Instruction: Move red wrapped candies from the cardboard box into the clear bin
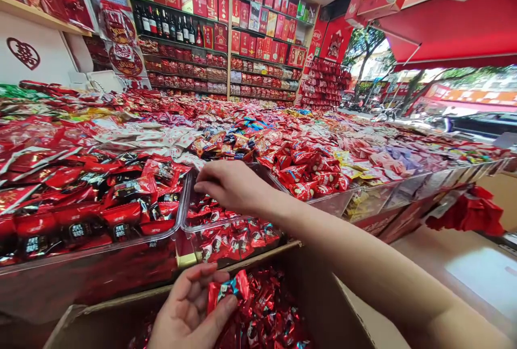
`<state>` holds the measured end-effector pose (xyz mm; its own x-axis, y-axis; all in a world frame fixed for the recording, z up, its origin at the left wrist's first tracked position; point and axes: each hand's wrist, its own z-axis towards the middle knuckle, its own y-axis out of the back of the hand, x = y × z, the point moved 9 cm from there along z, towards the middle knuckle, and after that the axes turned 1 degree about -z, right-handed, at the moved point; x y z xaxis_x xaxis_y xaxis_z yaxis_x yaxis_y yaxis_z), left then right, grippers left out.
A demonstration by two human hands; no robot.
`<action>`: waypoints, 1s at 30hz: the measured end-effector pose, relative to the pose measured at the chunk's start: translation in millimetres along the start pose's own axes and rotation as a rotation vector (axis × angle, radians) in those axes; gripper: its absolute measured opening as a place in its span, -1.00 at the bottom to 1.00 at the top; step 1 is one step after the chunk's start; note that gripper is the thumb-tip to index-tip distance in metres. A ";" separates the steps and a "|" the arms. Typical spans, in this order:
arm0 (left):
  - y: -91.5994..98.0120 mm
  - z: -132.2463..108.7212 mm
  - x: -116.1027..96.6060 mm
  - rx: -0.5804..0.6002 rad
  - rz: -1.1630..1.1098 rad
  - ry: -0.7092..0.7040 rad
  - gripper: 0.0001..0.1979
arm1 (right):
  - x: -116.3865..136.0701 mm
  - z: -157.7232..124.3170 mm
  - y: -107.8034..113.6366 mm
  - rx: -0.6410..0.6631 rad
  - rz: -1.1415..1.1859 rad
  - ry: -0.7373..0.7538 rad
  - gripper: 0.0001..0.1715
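My left hand [194,308] is over an open cardboard box [121,303]. Its thumb and fingers pinch a wrapped candy [228,288] in shiny red foil with a blue patch. Many similar red candies [266,306] lie inside the box below. My right hand [226,185] reaches into a clear plastic bin [187,203] beyond the box. Its thumb and forefinger are apart, with no candy visible between them; the other fingers are largely hidden. Red candies [234,241] of the same look show through the bin's front wall, partly covered by the hand.
Left of the bin lie red-and-black wrapped sweets [121,214]. On its right sits a heap of red packets [311,171]. More bins of sweets spread across the counter behind. Shelves [229,42] with boxes and bottles line the back wall. The street is at right.
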<state>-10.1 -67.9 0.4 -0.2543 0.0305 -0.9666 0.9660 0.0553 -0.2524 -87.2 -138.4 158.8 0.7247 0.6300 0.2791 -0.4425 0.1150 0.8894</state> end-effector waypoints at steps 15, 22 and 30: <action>-15.4 -7.8 22.8 0.172 0.027 0.275 -0.68 | -47.3 -141.5 -80.6 -0.094 1.159 -0.461 -0.81; -23.0 -11.0 26.9 0.199 -0.152 0.402 -0.80 | -44.9 -147.4 -83.0 -0.154 1.316 -0.509 -0.73; -15.8 -8.6 16.8 0.152 0.059 0.216 -0.79 | -42.8 -148.3 -94.1 -0.079 1.371 -0.576 -0.63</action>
<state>-30.0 -59.7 -11.5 -0.1856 0.2426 -0.9522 0.9711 -0.1027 -0.2154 -155.0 -62.3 9.4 -0.1738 -0.1012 0.9796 -0.9488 -0.2493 -0.1941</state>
